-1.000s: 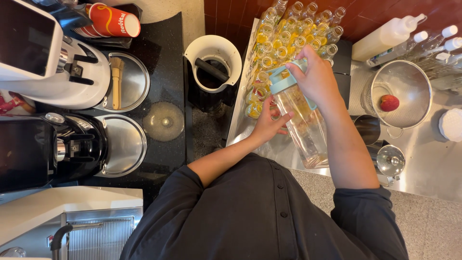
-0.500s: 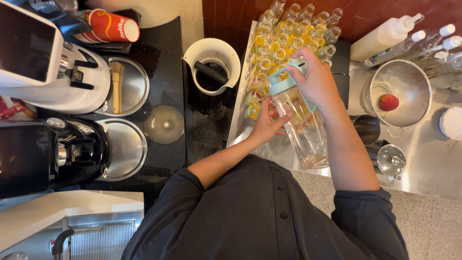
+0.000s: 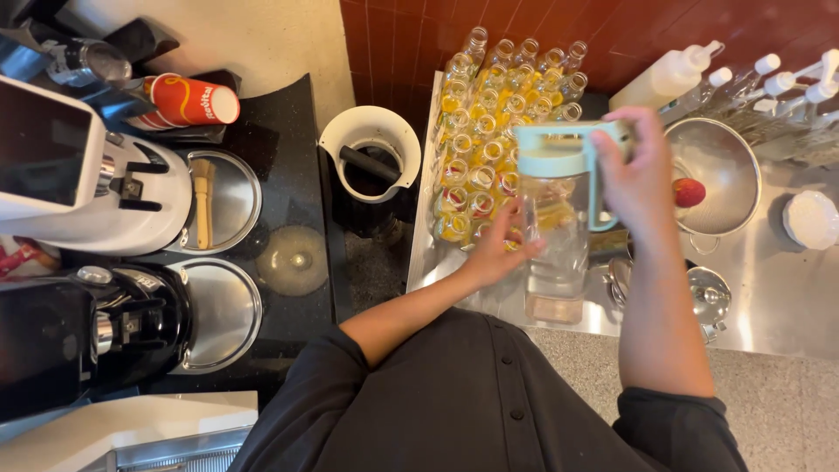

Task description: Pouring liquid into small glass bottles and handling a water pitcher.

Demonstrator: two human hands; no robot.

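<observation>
Head view: both hands on a clear pitcher (image 3: 557,236) over the steel bench (image 3: 786,306).
Right hand (image 3: 642,179), fingers curled around its pale-green lid handle; left hand (image 3: 496,249), fingers spread on its side. Rows of small bottles (image 3: 489,131) crowd behind; metal bowl (image 3: 721,175) just right.

Pitcher (image 3: 554,236) right of bottles (image 3: 489,131)

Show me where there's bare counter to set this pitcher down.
The steel counter lies bare between the strainer bowl, the white lid and the front edge. The black counter is bare between grinder tray and white knock bin. The small bottles beside the pitcher are crowded.
</observation>
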